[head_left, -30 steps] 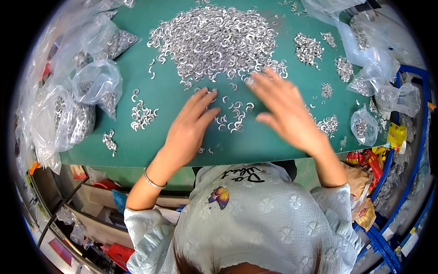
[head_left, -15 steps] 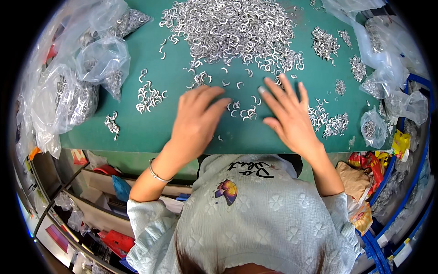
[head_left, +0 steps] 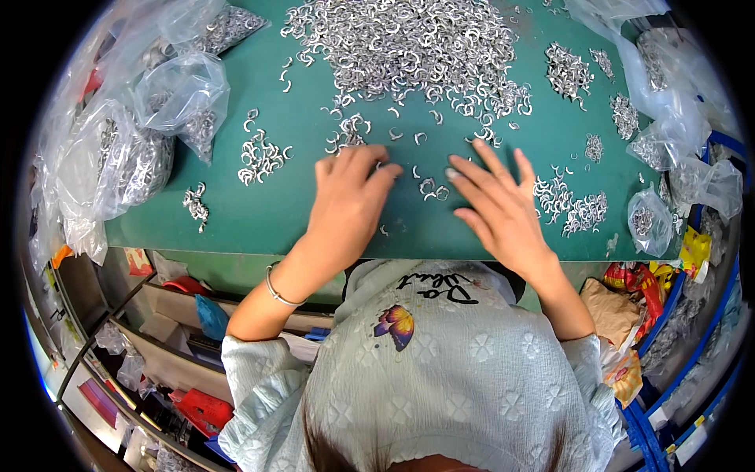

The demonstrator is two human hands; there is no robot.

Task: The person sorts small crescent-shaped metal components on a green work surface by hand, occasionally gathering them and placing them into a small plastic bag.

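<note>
My left hand [head_left: 350, 197] is curled over the table, its fingers bent toward the thumb. Whatever lies in its grasp is mostly hidden; a bright speck shows between the fingers. Fingers spread, my right hand [head_left: 503, 206] hovers low over the surface. Between the hands lie a few loose silver crescent-shaped metal pieces [head_left: 432, 189]. Just beyond my left fingers is a small cluster of the same crescents [head_left: 348, 131]. A large heap of crescents [head_left: 409, 47] covers the far middle of the table.
Smaller piles sit on the green table [head_left: 299, 212]: one pile [head_left: 263, 160] at left, another [head_left: 582, 214] at right, more [head_left: 568, 71] farther back. Clear plastic bags of metal pieces [head_left: 141, 169] crowd the left edge; a small bag [head_left: 649, 223] lies at the right.
Fewer crescents lie between my hands than before. My left hand has shifted slightly right, with its fingers more curled. My right hand stays spread in nearly the same place.
</note>
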